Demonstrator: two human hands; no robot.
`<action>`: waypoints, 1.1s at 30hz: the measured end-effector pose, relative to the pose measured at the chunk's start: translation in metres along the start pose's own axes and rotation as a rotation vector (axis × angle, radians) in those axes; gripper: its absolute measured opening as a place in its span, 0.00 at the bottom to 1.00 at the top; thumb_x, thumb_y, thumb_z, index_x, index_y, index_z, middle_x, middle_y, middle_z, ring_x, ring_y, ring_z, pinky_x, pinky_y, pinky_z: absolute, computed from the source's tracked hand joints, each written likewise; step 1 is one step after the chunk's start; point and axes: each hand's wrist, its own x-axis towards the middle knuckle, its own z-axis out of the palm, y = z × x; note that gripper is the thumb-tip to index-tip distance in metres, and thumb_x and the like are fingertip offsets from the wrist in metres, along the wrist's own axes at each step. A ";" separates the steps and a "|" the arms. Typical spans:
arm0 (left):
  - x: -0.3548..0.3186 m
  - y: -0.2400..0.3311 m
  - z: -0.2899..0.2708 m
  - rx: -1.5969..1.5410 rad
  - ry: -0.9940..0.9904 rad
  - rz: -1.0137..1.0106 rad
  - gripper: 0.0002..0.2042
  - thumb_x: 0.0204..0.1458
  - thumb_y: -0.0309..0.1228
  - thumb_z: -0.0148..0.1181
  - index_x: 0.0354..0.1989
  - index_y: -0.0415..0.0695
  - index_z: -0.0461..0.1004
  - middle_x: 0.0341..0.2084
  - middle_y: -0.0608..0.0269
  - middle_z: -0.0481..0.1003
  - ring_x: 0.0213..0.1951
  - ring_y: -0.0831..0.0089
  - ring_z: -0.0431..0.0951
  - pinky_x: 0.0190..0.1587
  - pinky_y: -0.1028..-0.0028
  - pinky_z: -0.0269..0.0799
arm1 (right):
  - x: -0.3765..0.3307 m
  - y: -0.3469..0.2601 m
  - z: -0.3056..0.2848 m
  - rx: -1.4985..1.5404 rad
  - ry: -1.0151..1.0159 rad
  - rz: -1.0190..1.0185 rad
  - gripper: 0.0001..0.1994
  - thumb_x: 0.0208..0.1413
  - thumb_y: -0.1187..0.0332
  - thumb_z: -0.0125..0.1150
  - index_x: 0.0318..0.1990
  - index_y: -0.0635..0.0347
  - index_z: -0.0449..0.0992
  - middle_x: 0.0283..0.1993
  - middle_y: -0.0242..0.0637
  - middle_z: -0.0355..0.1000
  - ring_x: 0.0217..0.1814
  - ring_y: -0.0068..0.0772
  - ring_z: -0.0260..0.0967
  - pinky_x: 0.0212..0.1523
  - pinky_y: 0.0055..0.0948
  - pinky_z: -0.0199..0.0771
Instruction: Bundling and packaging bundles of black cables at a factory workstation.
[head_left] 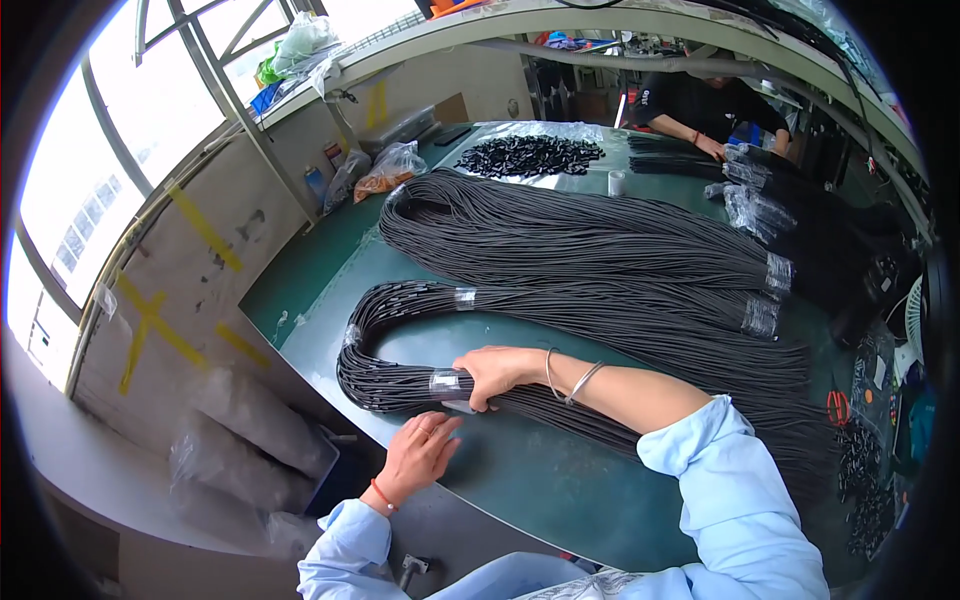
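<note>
A: Status at the near edge?

B: Clear plastic bags (pixel 250 440) are lying low left, below the table edge, crumpled and see-through. Left hand (pixel 418 455) is hovering just beside the green table (pixel 520 480), fingers loosely spread, holding nothing. Right hand (pixel 497 375) is closing around the near cord bundle (pixel 600 330), gripping right next to a clear tape band (pixel 447 384).

A: Bundle condition?

B: Thin black cords, looping in a U at the left end, running right across the table. More clear tape wraps are sitting at (pixel 465 298) and (pixel 760 317).

A: Anything crowding it?

B: A second, thicker cord bundle (pixel 560 235) is lying just behind it, touching, taped at its right end (pixel 779 272). Small black parts (pixel 868 480) are spilling along the right edge, with red-handled scissors (pixel 838 407) near them.

A: Further back?

B: A pile of black pieces (pixel 530 155) is resting on clear film, a white tape roll (pixel 617 182) beside it. Bags (pixel 385 170) are leaning at the wall, one with orange contents. Yellow tape strips (pixel 205 228) are marking the left wall. Another person in black (pixel 705 110) is working at the far end, hands on bagged cords (pixel 755 200).
</note>
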 end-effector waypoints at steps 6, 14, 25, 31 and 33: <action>-0.026 -0.007 0.021 0.081 0.059 -0.093 0.30 0.40 0.27 0.72 0.56 0.44 0.68 0.53 0.54 0.66 0.54 0.54 0.69 0.53 0.61 0.70 | 0.009 0.009 0.025 0.808 -0.343 0.017 0.18 0.41 0.78 0.67 0.42 0.66 0.74 0.32 0.40 0.77 0.27 0.30 0.76 0.28 0.28 0.78; 0.002 -0.014 -0.015 0.035 0.219 -0.088 0.29 0.32 0.23 0.74 0.49 0.45 0.73 0.44 0.54 0.68 0.49 0.51 0.71 0.54 0.57 0.70 | 0.016 0.025 0.037 0.270 -0.099 -0.015 0.22 0.38 0.66 0.73 0.42 0.70 0.77 0.33 0.44 0.79 0.32 0.37 0.77 0.34 0.35 0.77; 0.077 -0.044 0.038 -0.028 0.169 -0.593 0.28 0.52 0.37 0.68 0.60 0.51 0.64 0.45 0.48 0.76 0.47 0.43 0.77 0.44 0.54 0.72 | 0.018 0.021 0.078 0.170 0.610 -0.057 0.37 0.44 0.45 0.75 0.48 0.74 0.71 0.45 0.58 0.77 0.48 0.49 0.79 0.46 0.41 0.78; 0.080 0.013 0.058 -0.219 0.062 -0.344 0.33 0.53 0.35 0.66 0.66 0.40 0.61 0.49 0.46 0.75 0.49 0.50 0.75 0.53 0.58 0.70 | -0.023 0.058 0.044 0.717 0.864 -0.196 0.30 0.56 0.45 0.68 0.52 0.66 0.73 0.46 0.41 0.76 0.45 0.28 0.74 0.46 0.31 0.76; 0.061 0.012 0.056 -0.155 -0.039 -0.238 0.31 0.56 0.37 0.61 0.67 0.39 0.62 0.47 0.46 0.75 0.50 0.49 0.73 0.53 0.57 0.69 | -0.074 0.080 0.035 0.583 0.969 -0.108 0.27 0.57 0.48 0.68 0.50 0.64 0.74 0.45 0.39 0.77 0.45 0.27 0.75 0.44 0.30 0.77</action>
